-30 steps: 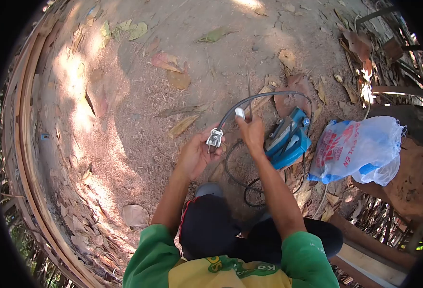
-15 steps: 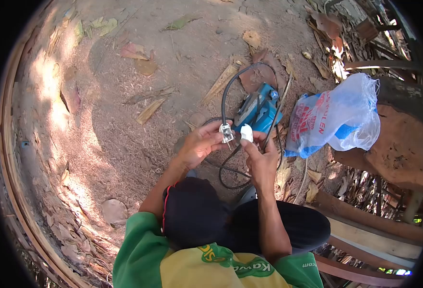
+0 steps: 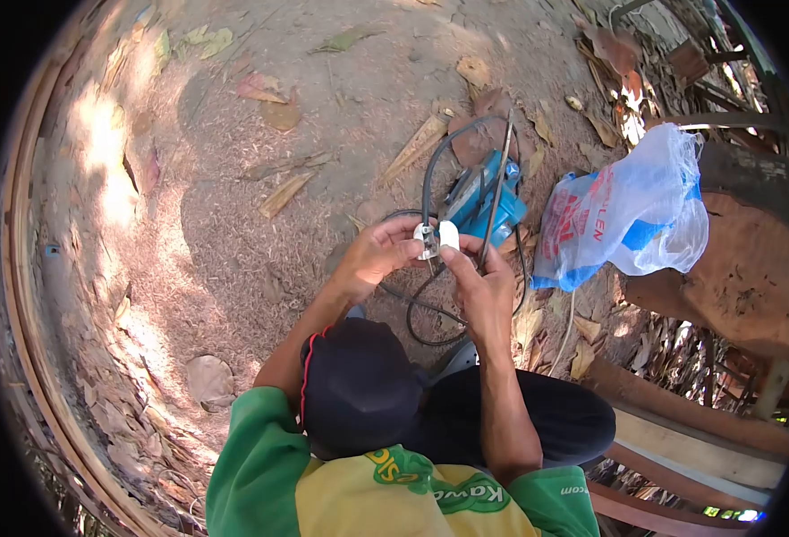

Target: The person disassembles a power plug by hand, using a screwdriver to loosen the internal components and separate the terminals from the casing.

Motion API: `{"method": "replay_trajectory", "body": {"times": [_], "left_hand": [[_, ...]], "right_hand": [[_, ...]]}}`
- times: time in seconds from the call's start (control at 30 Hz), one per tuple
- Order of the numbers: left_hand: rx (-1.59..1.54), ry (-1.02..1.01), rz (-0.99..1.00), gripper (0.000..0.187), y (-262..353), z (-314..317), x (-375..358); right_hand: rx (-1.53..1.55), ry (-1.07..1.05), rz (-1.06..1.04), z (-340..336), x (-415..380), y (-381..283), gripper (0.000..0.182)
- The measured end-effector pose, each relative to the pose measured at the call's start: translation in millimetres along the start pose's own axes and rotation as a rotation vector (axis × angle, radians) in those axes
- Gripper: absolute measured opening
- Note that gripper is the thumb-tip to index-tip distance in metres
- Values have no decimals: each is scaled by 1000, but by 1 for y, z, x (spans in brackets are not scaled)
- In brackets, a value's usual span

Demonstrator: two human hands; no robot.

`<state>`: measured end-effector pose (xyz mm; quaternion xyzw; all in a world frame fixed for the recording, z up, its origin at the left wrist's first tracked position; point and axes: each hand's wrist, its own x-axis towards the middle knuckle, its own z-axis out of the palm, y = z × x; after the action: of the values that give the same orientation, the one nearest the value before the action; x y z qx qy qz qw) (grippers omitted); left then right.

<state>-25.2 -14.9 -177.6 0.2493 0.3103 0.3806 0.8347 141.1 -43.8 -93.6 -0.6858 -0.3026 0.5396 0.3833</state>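
Observation:
My left hand (image 3: pixel 375 257) grips the open half of an electric plug (image 3: pixel 425 240) with metal parts showing. My right hand (image 3: pixel 481 288) presses a white plug cover (image 3: pixel 448 234) against it, so the two pieces touch. A thin dark rod (image 3: pixel 498 179) rises from my right hand's fingers; what kind of tool it is I cannot tell. A black cable (image 3: pixel 427 179) arcs from the plug to a blue power tool (image 3: pixel 477 204) lying on the dirt just beyond my hands, with more cable looped below (image 3: pixel 417 313).
A white and blue plastic bag (image 3: pixel 632 215) lies to the right of the tool, against a reddish wooden stump (image 3: pixel 743 268). Wooden planks (image 3: pixel 681 438) sit at the lower right. Dry leaves (image 3: pixel 283 192) are scattered over the dirt ground. Curved wooden strips (image 3: pixel 19 295) edge the left.
My hands have drawn closer to me and together; the white cover, held apart from the plug half before, now touches it. The thin rod now stands up from my right hand.

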Motion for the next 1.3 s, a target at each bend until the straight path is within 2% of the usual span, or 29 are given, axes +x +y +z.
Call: {"method": "replay_trajectory", "body": {"times": [0.2,0.4,0.73,0.93,1.03,1.3], "left_hand": [[-168,-6,-2,49,-5,-2,3],[-201,-79,35,51,-5,-13,0],[-37,-65,-4,54,-6,-6,-6],[35,-45,-35,52,-12,-8,-9],[24,-24,-26,51,-19,-26,-9],[9,82,-28,53,-4,-51,-17]], "right_hand": [[46,19,8,-5,3,1,31],[74,24,36,-9,2,-4,29],[280,-59,117,-10,-7,22,33],[180,19,144,-15,-13,36,30],[-252,128,-197,-10,8,93,31],[-254,86,-150,36,30,131,33]]}}
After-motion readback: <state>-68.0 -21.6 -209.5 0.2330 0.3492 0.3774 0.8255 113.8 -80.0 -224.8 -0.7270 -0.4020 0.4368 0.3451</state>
